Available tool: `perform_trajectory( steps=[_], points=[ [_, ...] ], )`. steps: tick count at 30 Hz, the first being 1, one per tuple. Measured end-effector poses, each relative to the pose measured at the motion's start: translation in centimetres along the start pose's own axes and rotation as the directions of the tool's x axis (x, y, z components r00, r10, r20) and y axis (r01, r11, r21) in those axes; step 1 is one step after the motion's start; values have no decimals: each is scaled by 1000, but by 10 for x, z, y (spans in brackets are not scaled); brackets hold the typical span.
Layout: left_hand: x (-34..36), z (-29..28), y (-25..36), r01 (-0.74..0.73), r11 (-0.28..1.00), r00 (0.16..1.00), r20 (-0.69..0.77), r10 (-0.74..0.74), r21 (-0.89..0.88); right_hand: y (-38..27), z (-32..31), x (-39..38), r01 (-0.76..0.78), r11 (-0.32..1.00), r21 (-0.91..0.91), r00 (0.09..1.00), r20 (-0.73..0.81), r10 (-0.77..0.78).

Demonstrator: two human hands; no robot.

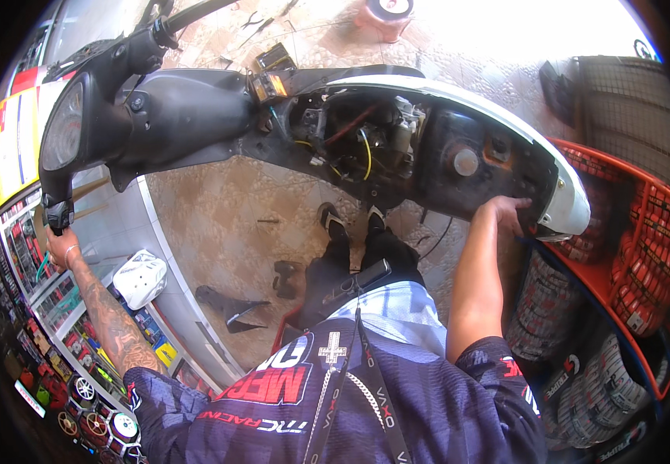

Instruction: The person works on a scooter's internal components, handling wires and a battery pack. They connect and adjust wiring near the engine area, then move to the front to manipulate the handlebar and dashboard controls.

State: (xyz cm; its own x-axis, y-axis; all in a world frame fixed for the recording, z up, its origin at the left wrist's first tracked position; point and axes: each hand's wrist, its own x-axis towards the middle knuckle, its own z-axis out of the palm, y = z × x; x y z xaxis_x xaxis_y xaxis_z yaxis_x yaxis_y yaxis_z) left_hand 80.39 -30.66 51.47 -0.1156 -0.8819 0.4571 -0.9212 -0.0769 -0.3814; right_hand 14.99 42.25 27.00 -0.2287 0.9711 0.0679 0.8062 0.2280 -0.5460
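While the left hand [62,246] closes around the handlebar grip [58,213] at nine o'clock, the right hand [509,213] at three o'clock grasps the rear edge of the scooter [188,116], its fingers curled out of sight under the white tail panel [563,182]. Between the two hands the scooter lies across the top of the view with its seat off, showing the open engine bay [362,143] with red and yellow wires at twelve o'clock. Outward lie a white body panel [140,280] on a glass counter [64,298] at eight o'clock and stacked tyres [551,309] by an orange rack [644,255] at four o'clock.
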Motion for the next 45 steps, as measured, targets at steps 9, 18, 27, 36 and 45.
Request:
perform_trajectory(
  steps=[9, 18, 27, 36, 45],
  points=[
    [-71, -33, 4, 153, 988, 988, 32, -153, -1, -11, 10, 6, 69, 997, -30, 998, -2, -69],
    [-169, -69, -46, 272, 962, 960, 62, -273, 25, -38, 14, 13, 140, 990, -11, 988, 61, -139],
    [-234, -104, -59, 355, 933, 923, 134, -360, 65, -51, 50, 16, 250, 964, 91, 968, 10, -252],
    [-252, -120, -48, 477, 876, 833, 278, -478, 76, -41, 36, 29, 231, 958, 169, 933, 241, -267],
    [-266, -158, -21, 612, 788, 715, 378, -588, 69, 7, 36, 158, 319, 907, 274, 264, 894, -362]
  ],
)
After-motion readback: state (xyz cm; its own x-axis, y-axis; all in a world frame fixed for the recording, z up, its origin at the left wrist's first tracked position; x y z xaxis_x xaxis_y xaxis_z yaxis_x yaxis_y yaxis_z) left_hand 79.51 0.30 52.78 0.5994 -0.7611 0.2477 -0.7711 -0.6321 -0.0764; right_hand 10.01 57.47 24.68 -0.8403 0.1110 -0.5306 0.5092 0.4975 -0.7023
